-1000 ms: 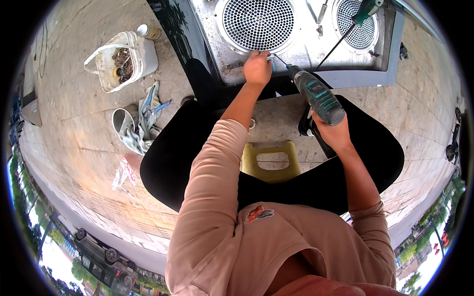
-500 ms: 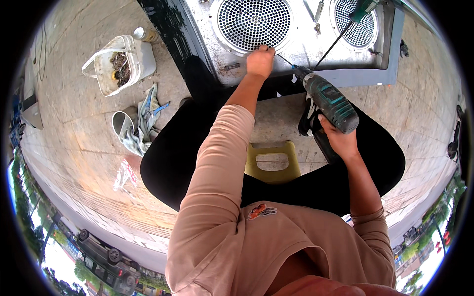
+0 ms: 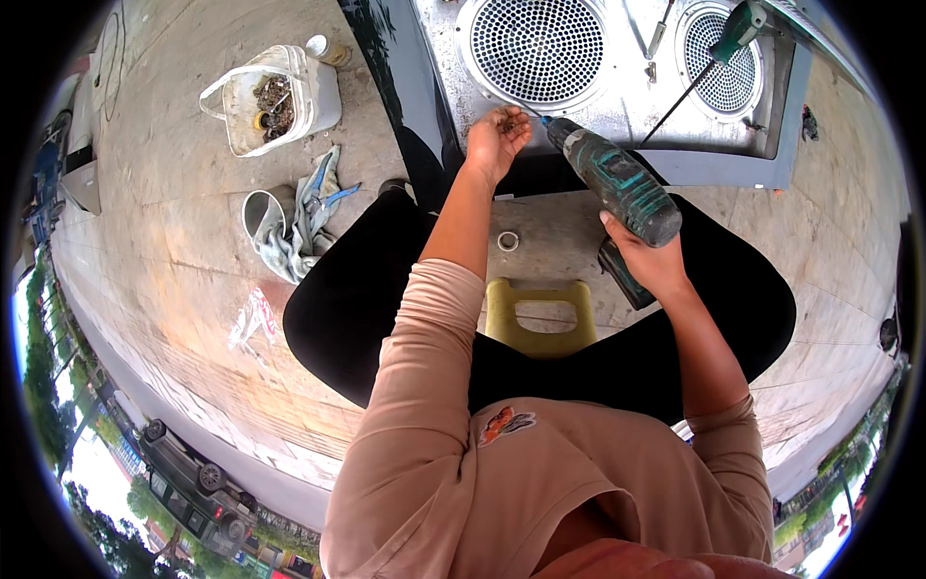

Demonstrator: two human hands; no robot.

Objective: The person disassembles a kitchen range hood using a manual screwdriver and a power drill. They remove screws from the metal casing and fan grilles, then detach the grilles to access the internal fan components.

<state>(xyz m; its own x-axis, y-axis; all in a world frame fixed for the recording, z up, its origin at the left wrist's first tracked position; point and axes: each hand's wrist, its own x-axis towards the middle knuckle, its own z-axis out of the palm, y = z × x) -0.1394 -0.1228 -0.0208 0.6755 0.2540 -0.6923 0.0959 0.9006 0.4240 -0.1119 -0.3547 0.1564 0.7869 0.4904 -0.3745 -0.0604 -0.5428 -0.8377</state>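
My left hand (image 3: 494, 147) is raised at the near edge of the large round perforated cover (image 3: 535, 50) on a metal appliance panel (image 3: 627, 116), fingers curled round something small I cannot make out. My right hand (image 3: 644, 253) grips a dark teal power drill (image 3: 617, 179) by its handle. The drill's long thin bit reaches toward my left fingertips; whether it touches them is unclear. A green-handled screwdriver (image 3: 741, 27) lies slanted across the smaller perforated cover (image 3: 714, 82) at the right.
On the pavement at left are a white bucket (image 3: 241, 121) with debris, a jar (image 3: 328, 50), an open cylinder (image 3: 265, 212), a rag (image 3: 309, 232), blue pliers (image 3: 342, 193) and crumpled plastic (image 3: 251, 323). A yellow stool (image 3: 540, 343) and small ring (image 3: 507, 240) sit between my legs.
My left hand has drawn back from the cover's rim and turned, fingers more visible. The drill's tip has shifted left. The panel and surroundings sit farther right in view.
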